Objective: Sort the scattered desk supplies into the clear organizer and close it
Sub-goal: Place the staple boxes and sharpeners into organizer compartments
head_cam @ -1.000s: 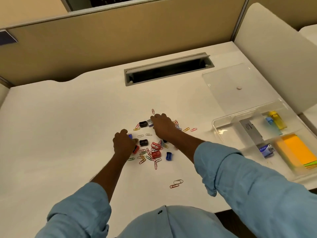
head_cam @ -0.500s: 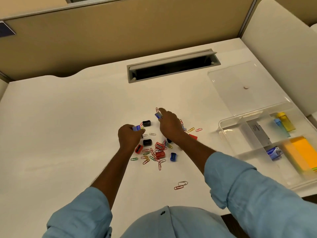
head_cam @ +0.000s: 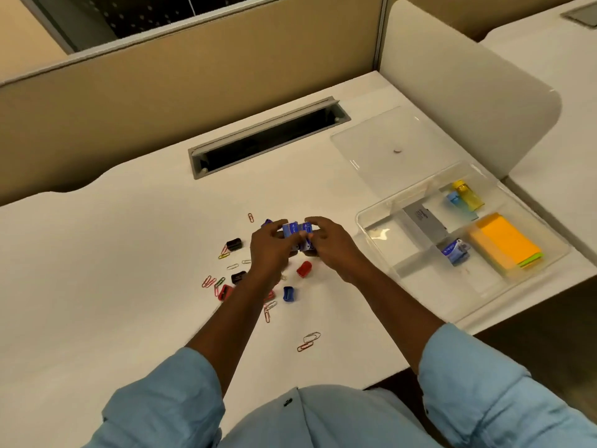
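Currently: left hand and right hand, fingers curled, jointly pinching small blue boxes (labels unreadable) over scattered paper clips; clear organizer open alongside.

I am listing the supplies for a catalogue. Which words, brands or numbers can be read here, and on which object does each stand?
No text is legible; three prints show.
small blue boxes, held by the left hand and right hand: white print, blurred.
grey box in the clear organizer: dark print, too small.
blue packet in the same organizer: white print, blurred.
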The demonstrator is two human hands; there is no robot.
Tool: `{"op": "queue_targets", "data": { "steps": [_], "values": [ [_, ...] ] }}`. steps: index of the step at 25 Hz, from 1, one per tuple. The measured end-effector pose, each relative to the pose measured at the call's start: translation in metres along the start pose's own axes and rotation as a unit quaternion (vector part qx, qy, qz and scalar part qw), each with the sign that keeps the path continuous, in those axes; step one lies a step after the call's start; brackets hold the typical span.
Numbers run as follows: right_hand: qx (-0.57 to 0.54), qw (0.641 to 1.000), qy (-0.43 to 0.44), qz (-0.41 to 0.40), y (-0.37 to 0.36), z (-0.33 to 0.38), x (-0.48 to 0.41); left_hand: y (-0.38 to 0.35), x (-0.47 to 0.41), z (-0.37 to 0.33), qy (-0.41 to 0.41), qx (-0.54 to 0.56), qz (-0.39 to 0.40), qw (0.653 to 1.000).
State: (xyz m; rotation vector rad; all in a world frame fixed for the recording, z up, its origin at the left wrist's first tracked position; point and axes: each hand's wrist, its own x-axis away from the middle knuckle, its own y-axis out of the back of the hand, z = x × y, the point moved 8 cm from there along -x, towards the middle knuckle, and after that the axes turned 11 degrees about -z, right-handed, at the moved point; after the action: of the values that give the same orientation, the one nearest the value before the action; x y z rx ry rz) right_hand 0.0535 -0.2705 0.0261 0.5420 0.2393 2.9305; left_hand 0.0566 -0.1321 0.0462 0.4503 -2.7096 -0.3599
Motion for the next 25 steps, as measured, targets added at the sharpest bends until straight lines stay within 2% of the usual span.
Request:
{"op": "queue_targets", "data": {
  "steps": [6,9,13,15,19,25],
  "values": [
    [0.009,0.997,0.008,-0.083,0.066,-0.009,0.023,-0.055,0.036,-0.008,0.012,0.035,0.091,0.995],
    [0.047,0.991,0.041,-0.115,0.098,-0.008,0.035,-0.086,0.055,-0.014,0.020,0.059,0.139,0.988],
    [0.131,0.985,0.076,-0.085,0.129,-0.012,0.046,-0.122,0.075,-0.027,-0.001,0.030,0.177,0.984],
    [0.167,0.975,0.095,-0.114,0.149,-0.012,0.052,-0.141,0.086,-0.033,-0.024,0.006,0.197,0.980],
    [0.269,0.933,0.153,-0.184,0.187,-0.009,0.064,-0.176,0.111,-0.039,-0.072,-0.039,0.224,0.971],
    [0.285,0.921,0.131,-0.230,0.223,-0.016,0.071,-0.211,0.135,-0.043,-0.090,-0.048,0.275,0.956]
  ]
}}
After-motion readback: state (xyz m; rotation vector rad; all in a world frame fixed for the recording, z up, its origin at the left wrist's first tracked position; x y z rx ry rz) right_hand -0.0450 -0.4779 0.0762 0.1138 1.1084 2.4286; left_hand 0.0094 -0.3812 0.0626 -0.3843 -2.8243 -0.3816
